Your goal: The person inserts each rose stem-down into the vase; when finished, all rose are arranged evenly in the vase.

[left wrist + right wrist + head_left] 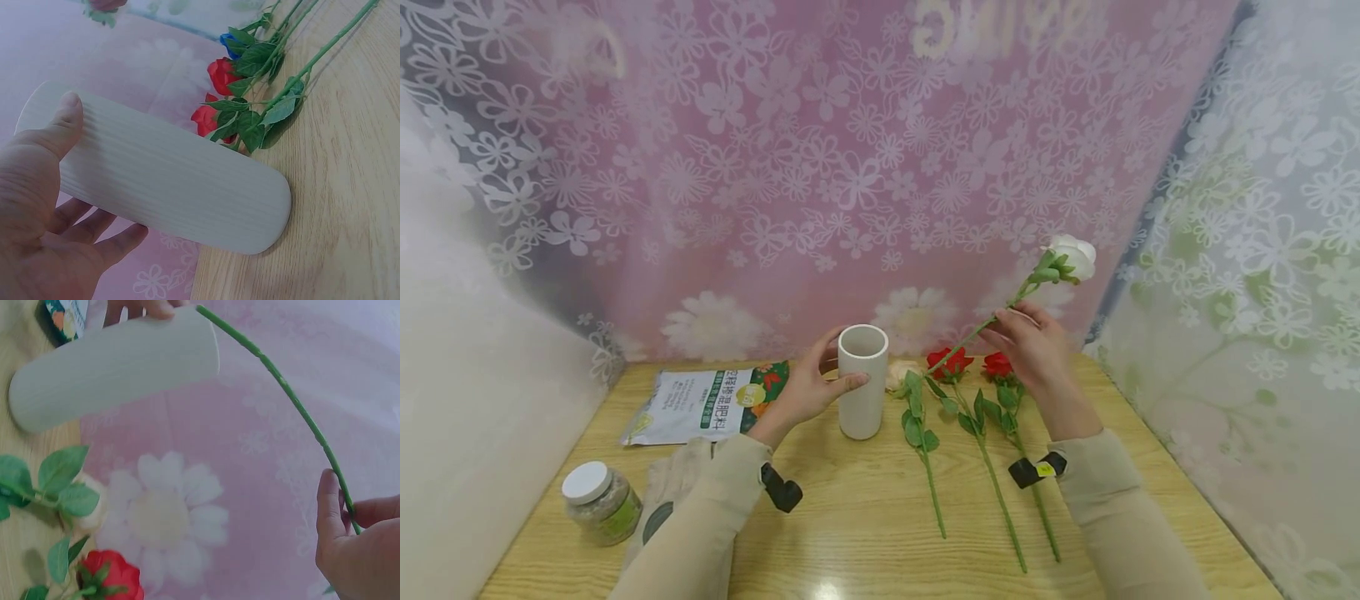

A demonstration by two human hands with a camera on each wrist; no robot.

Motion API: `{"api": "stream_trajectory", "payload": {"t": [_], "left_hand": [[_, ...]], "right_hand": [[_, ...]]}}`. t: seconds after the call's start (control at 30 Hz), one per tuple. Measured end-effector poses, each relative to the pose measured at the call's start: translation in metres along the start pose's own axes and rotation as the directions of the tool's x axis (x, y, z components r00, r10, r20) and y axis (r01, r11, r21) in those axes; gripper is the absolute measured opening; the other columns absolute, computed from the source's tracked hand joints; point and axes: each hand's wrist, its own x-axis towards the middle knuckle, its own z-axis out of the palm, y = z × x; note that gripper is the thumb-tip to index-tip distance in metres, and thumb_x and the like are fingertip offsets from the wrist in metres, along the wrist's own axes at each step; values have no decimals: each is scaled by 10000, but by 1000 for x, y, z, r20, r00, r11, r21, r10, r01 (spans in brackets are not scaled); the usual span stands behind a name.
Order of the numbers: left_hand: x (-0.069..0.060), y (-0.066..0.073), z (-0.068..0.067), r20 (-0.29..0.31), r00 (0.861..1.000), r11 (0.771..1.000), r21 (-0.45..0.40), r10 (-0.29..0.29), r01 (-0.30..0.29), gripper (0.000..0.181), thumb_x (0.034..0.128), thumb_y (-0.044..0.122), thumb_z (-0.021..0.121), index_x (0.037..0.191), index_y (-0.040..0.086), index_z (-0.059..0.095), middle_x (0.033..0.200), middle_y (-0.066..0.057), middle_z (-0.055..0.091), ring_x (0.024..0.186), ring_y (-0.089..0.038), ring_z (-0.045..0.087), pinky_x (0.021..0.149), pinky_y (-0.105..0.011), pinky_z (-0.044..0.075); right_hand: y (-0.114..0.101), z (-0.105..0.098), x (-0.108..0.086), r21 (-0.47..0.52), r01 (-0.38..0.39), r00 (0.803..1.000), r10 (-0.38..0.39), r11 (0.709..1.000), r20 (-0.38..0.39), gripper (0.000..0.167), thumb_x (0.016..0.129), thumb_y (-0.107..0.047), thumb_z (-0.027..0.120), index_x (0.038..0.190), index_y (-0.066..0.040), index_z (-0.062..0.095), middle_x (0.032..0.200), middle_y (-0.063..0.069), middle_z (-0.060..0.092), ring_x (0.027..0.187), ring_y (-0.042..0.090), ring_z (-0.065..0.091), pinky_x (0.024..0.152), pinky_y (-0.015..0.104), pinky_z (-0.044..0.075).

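My left hand (805,387) grips a white cylindrical vase (862,400) that stands upright on the table, thumb on its near side and fingers behind it. In the left wrist view the vase (181,175) shows fine ridges. My right hand (1037,354) pinches the green stem (294,403) of a white rose (1072,257). The rose is tilted, bloom up to the right, bare stem end down to the left. In the right wrist view that stem end appears beside the vase's rim; whether they touch I cannot tell.
Red roses (951,363) and a cream flower (898,377) lie right of the vase; a blue flower (231,45) shows in the left wrist view. Left are a fertilizer bag (700,407), a white-lidded jar (602,504) and a beige cloth item (673,479) partly under my left sleeve. Patterned curtains surround the table.
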Motion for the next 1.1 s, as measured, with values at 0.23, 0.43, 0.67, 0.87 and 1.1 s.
{"api": "stream_trajectory", "payload": {"t": [0.23,0.43,0.67,0.87,1.1], "left_hand": [[0,0,0,-1,1000,1000,1,-8,8,845,959,199,807,1647,298,327,1532,-181,544,1409,-439,543,1036,-607,556],[0,1,-1,-3,1000,1000,3,-3,3,851,955,190,810,1647,304,326,1529,-178,548,1400,-434,553,1048,-607,549],[1,2,0,2,1000,1000,-5,7,-7,857,949,183,816,1649,281,330,1532,-180,548,1391,-422,569,1063,-604,540],[2,1,0,-7,1000,1000,-5,12,-12,846,947,186,819,1642,279,344,1527,-185,554,1387,-434,569,1060,-603,543],[0,0,0,-9,1000,1000,9,6,-6,851,945,211,823,1641,301,341,1523,-177,556,1386,-422,574,1057,-606,544]], "right_hand": [[3,21,6,85,93,996,-93,992,-3,170,1062,-2,581,1148,-20,435,946,35,650,853,171,722,900,343,641],[5,36,10,103,154,987,-149,983,-53,234,1049,5,602,1170,-44,407,971,60,636,836,192,724,880,356,646],[17,49,12,20,211,974,-209,977,-86,215,1054,-5,596,1189,-26,430,930,46,645,818,190,731,844,335,653],[27,60,10,-84,257,964,-261,963,-44,218,1059,-25,604,1188,-79,437,905,-7,636,818,173,723,847,332,652],[37,72,6,-223,252,967,-256,942,9,182,1068,-39,593,1188,-84,464,935,14,646,818,153,762,853,350,653]]}}
